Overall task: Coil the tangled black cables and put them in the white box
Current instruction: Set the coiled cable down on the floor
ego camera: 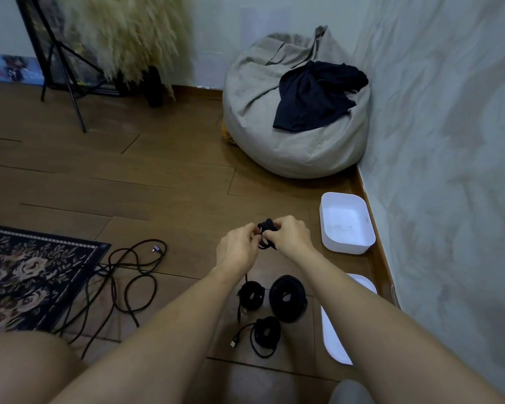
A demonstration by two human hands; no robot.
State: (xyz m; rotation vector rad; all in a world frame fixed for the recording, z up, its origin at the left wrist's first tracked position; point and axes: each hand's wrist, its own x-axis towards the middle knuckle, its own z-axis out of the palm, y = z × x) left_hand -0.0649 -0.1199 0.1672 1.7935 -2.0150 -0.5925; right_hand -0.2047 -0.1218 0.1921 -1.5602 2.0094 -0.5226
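Cable bundle (267, 233), small and black, is up off the floor, held between both hands, a little to the left of the white box (344, 248). The left hand (238, 249) pinches the bundle from the left with bent fingers. The right hand (289, 234) curls its fingers over the top of it. The two hands are close together, almost touching. Under the arms, three rolled-up cables sit near each other on the brown floor (158, 176): a small coil (251, 295), a big coil (287, 298) just to its right, and a third coil (266, 330) closer to the person, with a plug sticking out. The tangled cables (134, 275) lie in loose loops on the left, and some of them reach onto the edge of the flowered rug (27, 272). The white box sits open by the wall (449, 141). A white lid (336, 342) lies flat on the floor nearer the person, partly hidden by the right arm. A gray beanbag (274, 141) sits in the corner with a dark cloth (315, 100) on top.
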